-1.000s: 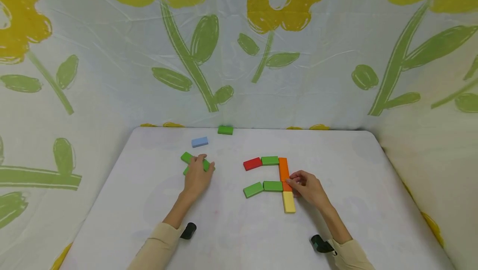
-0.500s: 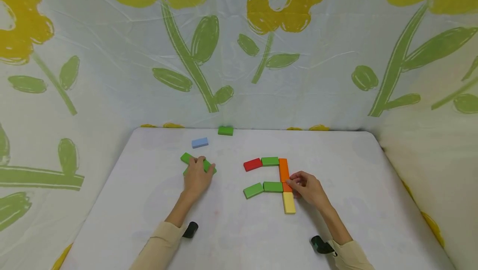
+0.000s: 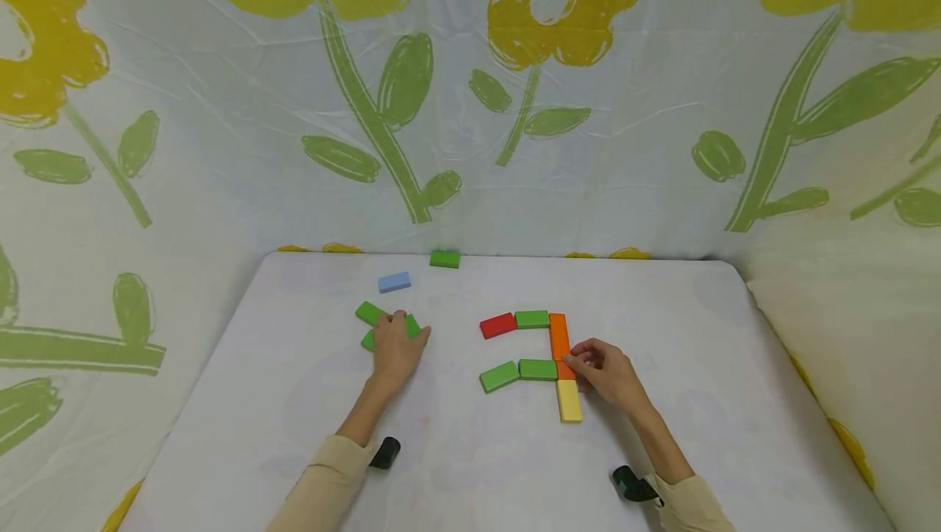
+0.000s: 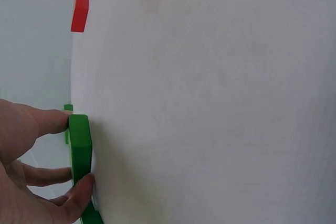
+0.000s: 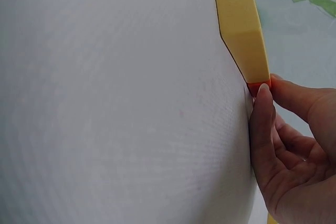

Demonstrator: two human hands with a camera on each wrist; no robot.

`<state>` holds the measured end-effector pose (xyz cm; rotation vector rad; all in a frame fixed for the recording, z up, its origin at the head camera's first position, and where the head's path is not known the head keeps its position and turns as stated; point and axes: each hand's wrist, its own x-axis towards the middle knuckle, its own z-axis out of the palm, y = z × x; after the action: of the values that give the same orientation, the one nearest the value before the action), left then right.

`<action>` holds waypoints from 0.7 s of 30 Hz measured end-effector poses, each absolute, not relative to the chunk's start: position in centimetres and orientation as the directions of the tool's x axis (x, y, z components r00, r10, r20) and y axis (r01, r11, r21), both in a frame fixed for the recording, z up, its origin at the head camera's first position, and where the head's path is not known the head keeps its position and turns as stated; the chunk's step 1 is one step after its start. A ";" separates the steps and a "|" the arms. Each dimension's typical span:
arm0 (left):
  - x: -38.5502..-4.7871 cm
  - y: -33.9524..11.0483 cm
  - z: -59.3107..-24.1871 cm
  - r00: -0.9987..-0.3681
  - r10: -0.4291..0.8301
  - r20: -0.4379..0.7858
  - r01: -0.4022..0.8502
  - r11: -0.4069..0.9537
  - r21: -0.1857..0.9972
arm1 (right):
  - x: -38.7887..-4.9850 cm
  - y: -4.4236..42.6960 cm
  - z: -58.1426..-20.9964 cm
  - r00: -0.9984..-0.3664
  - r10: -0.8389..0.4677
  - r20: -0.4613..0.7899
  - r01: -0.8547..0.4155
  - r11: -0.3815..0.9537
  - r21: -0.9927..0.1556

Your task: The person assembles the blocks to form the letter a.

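Observation:
In the head view my left hand (image 3: pixel 398 350) grips a green block (image 4: pixel 80 140), its fingers and thumb around the block in the left wrist view. Two other green blocks lie right beside that hand, one at its upper left (image 3: pixel 371 313) and one partly hidden by the fingers (image 3: pixel 367 341). With finger and thumb, my right hand (image 3: pixel 608 373) pinches the lower orange block (image 3: pixel 564 370), which joins a second orange block (image 3: pixel 559 334) above it. Against its near end sits a yellow block (image 3: pixel 569 401), seen close up in the right wrist view.
From the orange column two rows run left. The far row has a green block (image 3: pixel 532 319) and a red block (image 3: pixel 498 325); the near row has two green blocks (image 3: pixel 538 369). A blue block (image 3: pixel 394 282) and another green block (image 3: pixel 444 259) lie towards the table's (image 3: pixel 662 303) back edge.
My left hand has shifted a little to the right and towards me, with the green block in its fingers moving slightly too. The right hand stays at the orange block.

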<state>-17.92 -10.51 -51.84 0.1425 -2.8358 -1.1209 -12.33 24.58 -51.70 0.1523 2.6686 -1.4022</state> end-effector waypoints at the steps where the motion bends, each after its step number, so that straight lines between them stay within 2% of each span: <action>1: -17.8 -10.4 -51.9 -0.991 -0.120 0.053 -0.050 0.718 0.694 | -12.3 24.6 -51.8 -0.988 0.028 -0.152 0.141 0.570 -0.809; 14: -16.5 -9.8 -51.8 -0.995 -0.039 0.094 0.045 0.662 0.748 | -12.3 24.5 -51.8 -0.987 0.025 -0.156 0.143 0.563 -0.814; 21: -15.5 -9.7 -52.0 -0.999 -0.010 0.040 0.025 0.633 0.774 | -12.3 24.4 -51.7 -0.987 0.033 -0.155 0.146 0.567 -0.811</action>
<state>-15.47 -9.75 -51.97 -0.0127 -2.8016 -1.3285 -12.27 24.44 -51.69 0.1536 2.6709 -1.3992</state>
